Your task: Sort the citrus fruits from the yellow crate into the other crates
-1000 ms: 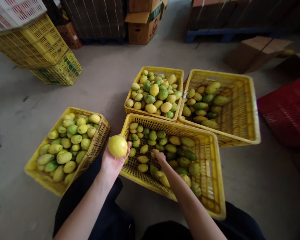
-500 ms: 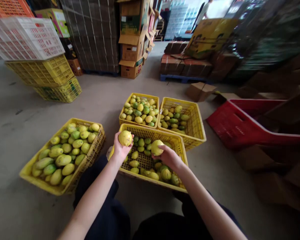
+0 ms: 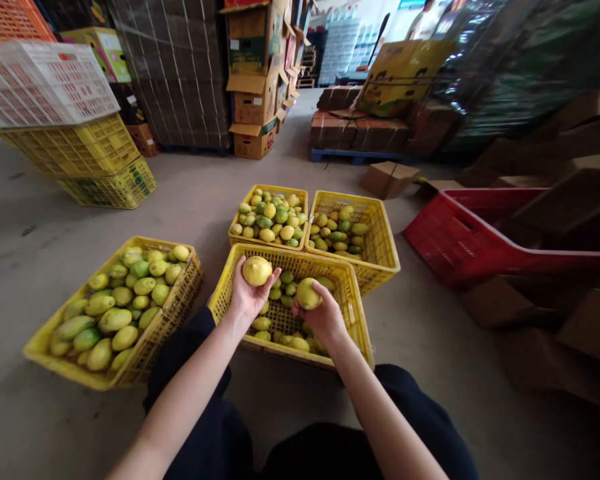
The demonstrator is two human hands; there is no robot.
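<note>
My left hand (image 3: pixel 247 293), palm up, holds a yellow lemon (image 3: pixel 257 271) above the left part of the near yellow crate (image 3: pixel 363 327). My right hand (image 3: pixel 326 317) grips another yellow lemon (image 3: pixel 309 293) from its right side, thumb on top, over the same crate. Below both hands, green and yellow lemons lie loose in that crate, with part of its slotted bottom showing; my hands hide some of them.
A crate heaped with lemons (image 3: pixel 115 320) stands at left. Behind the near crate are a full crate (image 3: pixel 268 247) and a partly filled one (image 3: pixel 387 250). A red crate (image 3: pixel 445 233) and cardboard boxes lie at right. Stacked crates (image 3: pixel 80 150) rise at far left.
My right hand has moved left and turned its lemon, closer to my left hand. The left hand still carries its lemon, now tipped a little. The whole view has shifted slightly.
</note>
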